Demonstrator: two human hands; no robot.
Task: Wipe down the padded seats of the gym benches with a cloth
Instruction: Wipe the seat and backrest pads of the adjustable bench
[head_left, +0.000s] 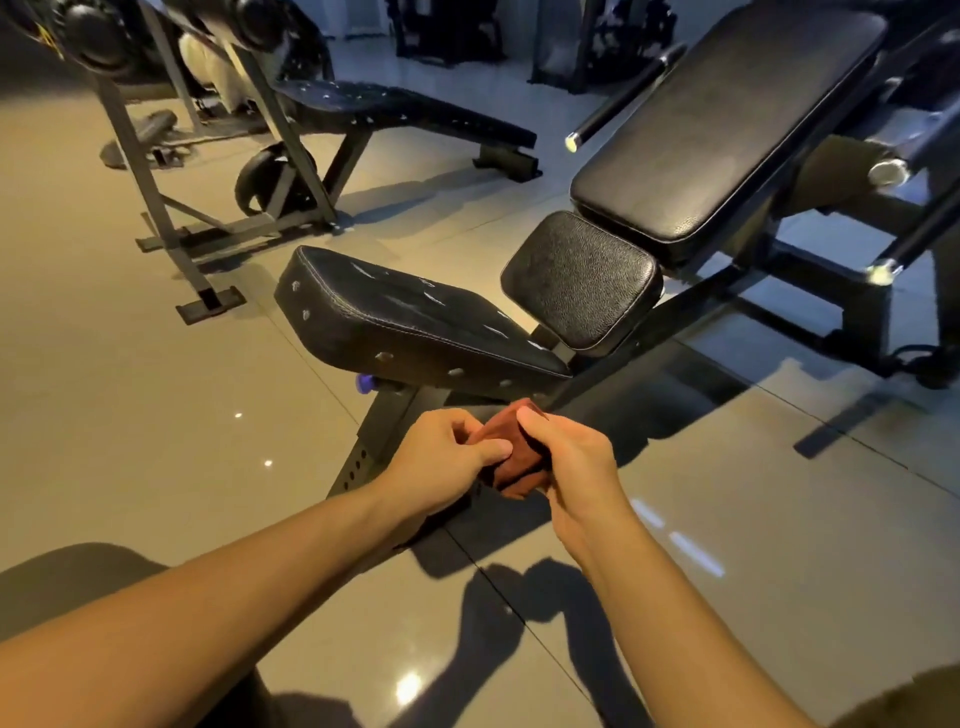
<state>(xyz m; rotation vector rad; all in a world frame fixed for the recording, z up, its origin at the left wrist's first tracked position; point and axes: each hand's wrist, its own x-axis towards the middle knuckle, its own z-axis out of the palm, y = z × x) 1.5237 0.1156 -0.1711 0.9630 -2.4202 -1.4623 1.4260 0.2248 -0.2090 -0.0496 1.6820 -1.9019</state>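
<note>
Both forearms reached forward over the glossy tiled floor (156, 441), and their shadows lay on the tiles below them. The two hands met in the air, low in front of the nearest bench, with a reddish-brown cloth (511, 470) bunched between them. The left hand (441, 462) pinched the left side of the cloth between its thumb and its curled fingers. The right hand (571, 457) had its fingers curled round the right side, with the thumb lying on top. The cloth touched only the hands; it was near the seat but apart from it, and it hung above the floor.

Just beyond the hands stood a black seat (405, 317), tilted, with light worn patches on its top and small marks along its side. A purple knob (365, 383) showed under its near edge, and a black beam with a row of holes ran down from it toward the hands.

To the right of the seat, close beside its far end, was a small pad (582, 280) of black grained leather. Behind that a long back pad (727, 119) rose at a slope.

Farther to the left a grey rack (156, 171) stood on the floor, and behind it a far bench (405, 111) lay low, also black and spotted with worn marks.
</note>
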